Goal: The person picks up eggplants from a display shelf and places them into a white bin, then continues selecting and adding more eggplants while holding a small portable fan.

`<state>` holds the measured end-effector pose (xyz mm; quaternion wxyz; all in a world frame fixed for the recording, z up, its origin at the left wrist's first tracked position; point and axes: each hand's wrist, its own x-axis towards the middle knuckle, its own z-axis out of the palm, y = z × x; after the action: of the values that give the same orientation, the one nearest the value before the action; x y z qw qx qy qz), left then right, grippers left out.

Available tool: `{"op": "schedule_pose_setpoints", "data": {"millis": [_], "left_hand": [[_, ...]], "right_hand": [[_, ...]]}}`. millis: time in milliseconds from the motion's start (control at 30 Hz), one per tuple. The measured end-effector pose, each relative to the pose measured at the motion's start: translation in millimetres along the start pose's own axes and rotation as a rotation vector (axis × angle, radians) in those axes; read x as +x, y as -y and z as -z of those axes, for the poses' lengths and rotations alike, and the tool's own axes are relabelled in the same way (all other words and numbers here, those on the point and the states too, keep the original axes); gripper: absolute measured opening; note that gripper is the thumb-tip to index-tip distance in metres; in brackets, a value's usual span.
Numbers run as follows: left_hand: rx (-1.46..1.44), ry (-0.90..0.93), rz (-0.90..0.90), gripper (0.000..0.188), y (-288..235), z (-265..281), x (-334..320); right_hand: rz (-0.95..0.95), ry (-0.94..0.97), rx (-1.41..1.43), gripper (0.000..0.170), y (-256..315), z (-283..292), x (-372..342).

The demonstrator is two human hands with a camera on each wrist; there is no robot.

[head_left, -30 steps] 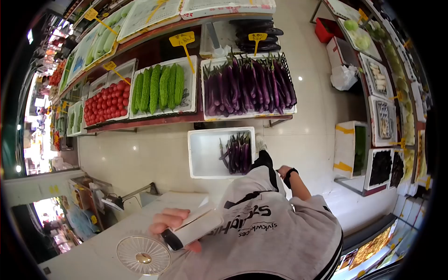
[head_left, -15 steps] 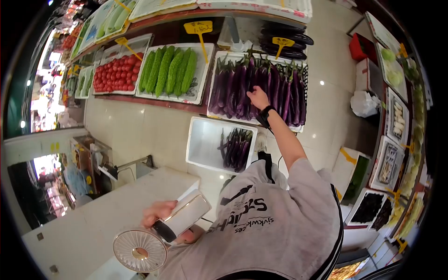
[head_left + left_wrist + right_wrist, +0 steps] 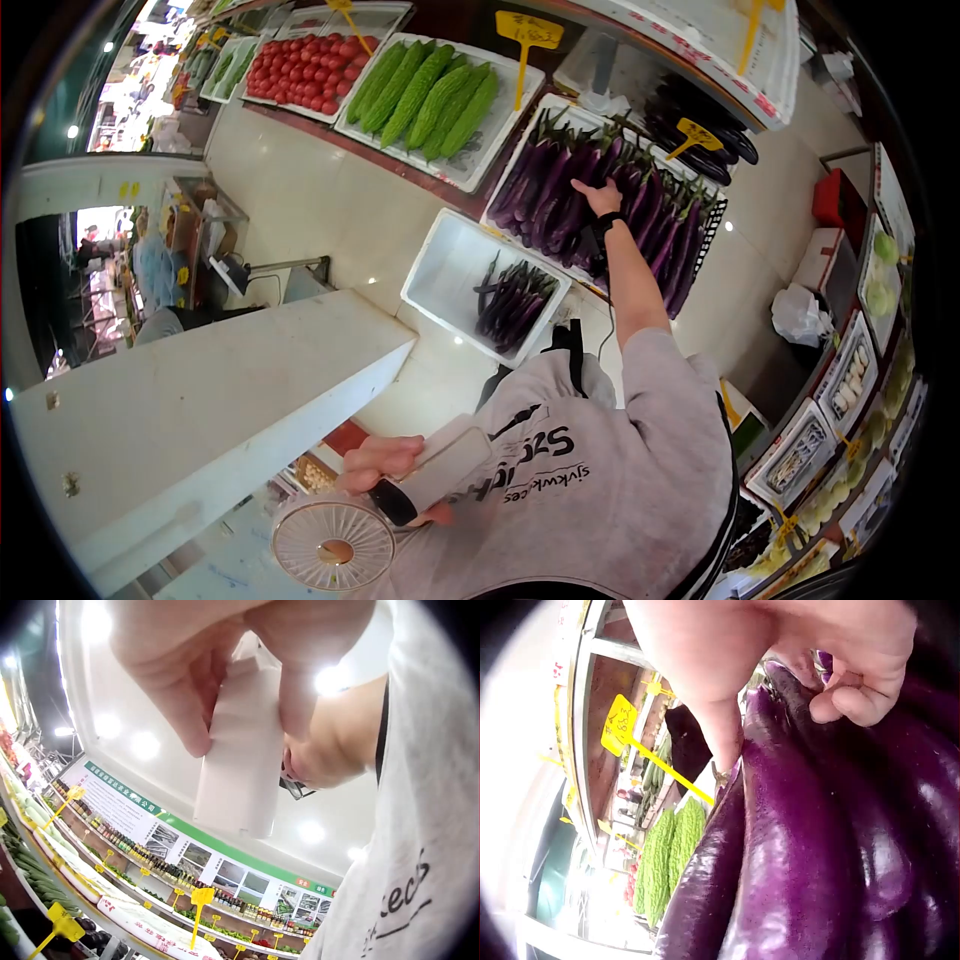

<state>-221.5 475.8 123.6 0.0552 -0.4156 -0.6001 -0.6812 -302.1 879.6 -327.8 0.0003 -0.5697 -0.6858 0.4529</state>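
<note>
Purple, glossy eggplants touch the right hand, grip unclear; the left hand holds a round-grilled fan.

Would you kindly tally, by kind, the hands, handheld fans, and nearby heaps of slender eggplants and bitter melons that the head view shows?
Hands: 2 (left hand, right hand)
Handheld fan: 1
Slender eggplant heaps: 2 (display heap, heap in the floor box)
Bitter melon heap: 1
Total: 6
</note>
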Motion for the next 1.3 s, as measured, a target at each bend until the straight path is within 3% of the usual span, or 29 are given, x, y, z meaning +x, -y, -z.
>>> {"op": "schedule_pose_setpoints", "data": {"millis": [100,200,333,433,533,633,800,900,1000,1100,1133,1167,1233,1300], "left_hand": [[0.005,0.132,0.050,0.090,-6,14,9],[-0.047,0.110,0.063,0.095,-1,18,-3],[-0.061,0.019,0.084,0.094,5,16,-8],[-0.073,0.005,0.053,0.095,13,12,-4],[-0.067,0.027,0.065,0.096,13,13,-3],[-0.116,0.034,0.068,0.096,15,11,-3],[-0.100,0.102,0.051,0.096,13,13,1],[-0.107,0.096,0.037,0.094,12,14,-3],[-0.107,0.022,0.024,0.094,13,13,-8],[-0.128,-0.019,0.023,0.094,12,14,-16],[-0.142,-0.020,0.021,0.094,13,16,-17],[-0.172,-0.041,0.010,0.094,15,14,-18],[-0.237,-0.082,-0.014,0.095,20,12,-22],[-0.267,0.009,0.036,0.097,21,30,-25]], "right_hand": [[0.030,-0.011,-0.019,0.120,-3,-6,18],[0.116,-0.112,-0.011,0.111,-8,-16,25],[0.194,-0.094,0.114,0.099,4,-21,17],[0.184,-0.232,-0.062,0.095,18,-27,10],[0.067,0.076,-0.128,0.097,19,-18,30],[0.084,0.143,-0.091,0.100,24,-11,28],[0.007,0.041,-0.185,0.088,53,3,-10],[0.051,0.005,-0.109,0.090,58,11,-29],[0.225,-0.084,0.032,0.090,51,12,-42],[0.415,0.027,0.205,0.086,47,30,-74],[0.470,0.148,0.325,0.073,49,38,-93],[0.313,0.470,0.529,0.064,52,48,-115],[0.384,0.619,0.565,0.060,43,48,-156],[0.416,0.736,0.453,0.065,40,47,-202]]}}
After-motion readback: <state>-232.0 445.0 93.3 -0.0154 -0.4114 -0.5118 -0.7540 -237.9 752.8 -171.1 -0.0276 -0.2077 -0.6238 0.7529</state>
